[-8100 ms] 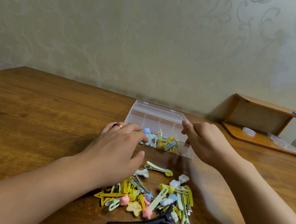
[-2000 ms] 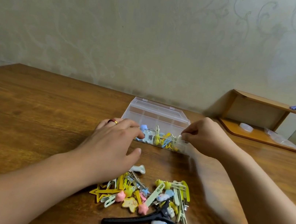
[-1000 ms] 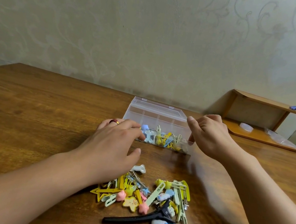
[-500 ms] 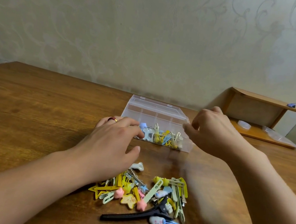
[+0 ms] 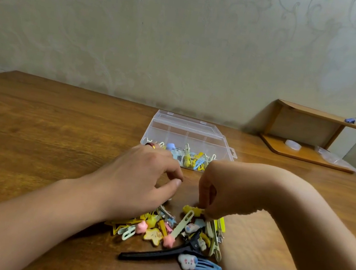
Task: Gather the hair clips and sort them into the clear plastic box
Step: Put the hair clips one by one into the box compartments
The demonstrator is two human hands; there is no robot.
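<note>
A clear plastic box [image 5: 186, 133] with dividers stands open on the wooden table [image 5: 46, 126]; several yellow and blue clips lie in its front compartments. Nearer to me is a loose pile of hair clips [image 5: 158, 231], with a long black clip [image 5: 154, 254] and a blue clip with a white cloud [image 5: 199, 264] at its front. My left hand [image 5: 140, 180] rests between box and pile, fingers loosely curved, holding nothing. My right hand [image 5: 226, 188] reaches down into the pile, fingertips pinched on the end of a yellow hair clip [image 5: 192, 210].
A small wooden shelf [image 5: 310, 136] stands against the wall at the back right, with a white lid and a plastic bag on its base and a blue clip on top. The wall runs just behind the box.
My right hand has dropped from the box's right corner down to the pile and closed on a yellow clip. My left hand has stayed in place.
</note>
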